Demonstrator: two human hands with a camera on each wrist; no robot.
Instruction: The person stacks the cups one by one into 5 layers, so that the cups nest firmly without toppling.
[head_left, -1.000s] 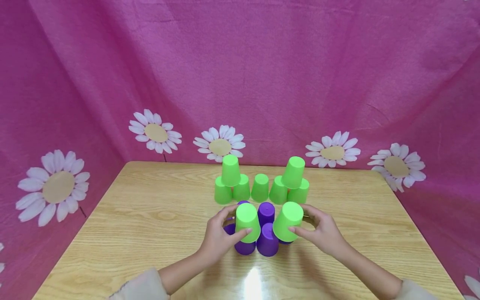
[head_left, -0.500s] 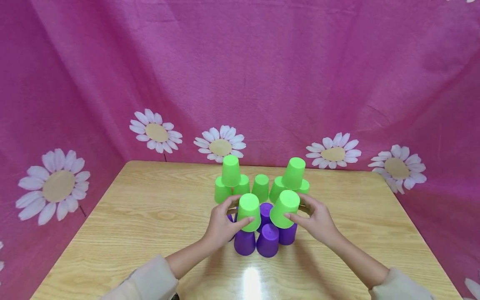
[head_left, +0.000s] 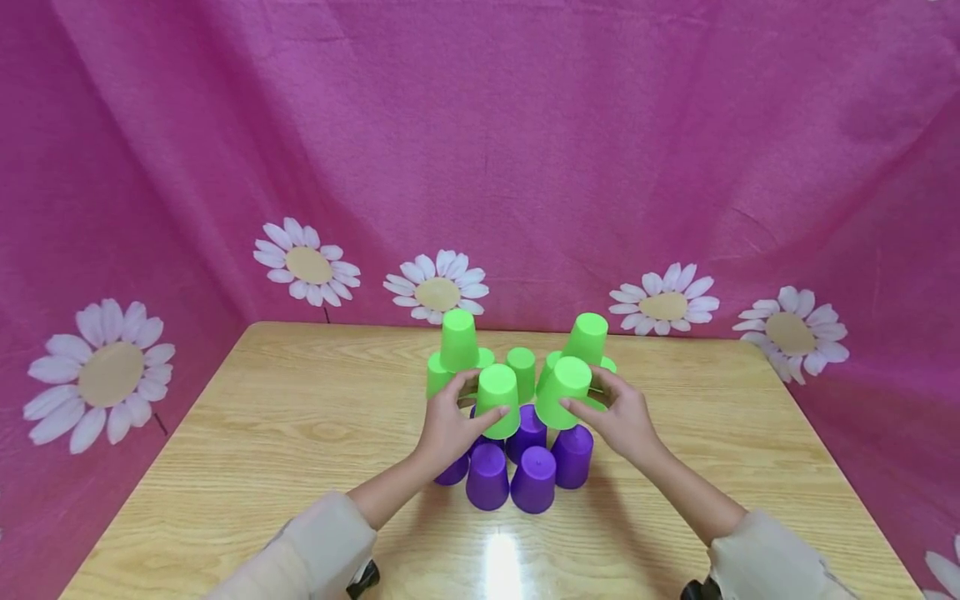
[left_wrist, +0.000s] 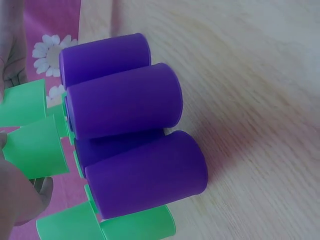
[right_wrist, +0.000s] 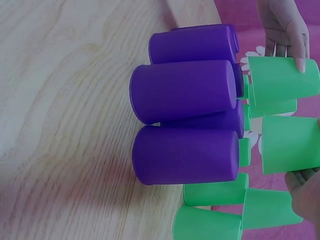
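My left hand grips an upside-down green cup between thumb and fingers. A second green cup, tilted slightly, is held the same way by my right hand. Both cups hang side by side, a small gap between them, above a cluster of upside-down purple cups. Of that cluster, a front purple cup and its neighbour, another purple cup, show fully; those behind are partly hidden by my left hand and the held cups. Both wrist views show the held cups higher than the purple ones.
Behind the cluster stands a row of upside-down green cups, including a middle cup. One green cup sits on the row's left part, another green cup on its right. The wooden table meets a pink flowered cloth.
Both hands have moved away from me and up in the head view, carrying their green cups and bringing them closer together. More of the purple cups now shows. The back green cups stand as before.
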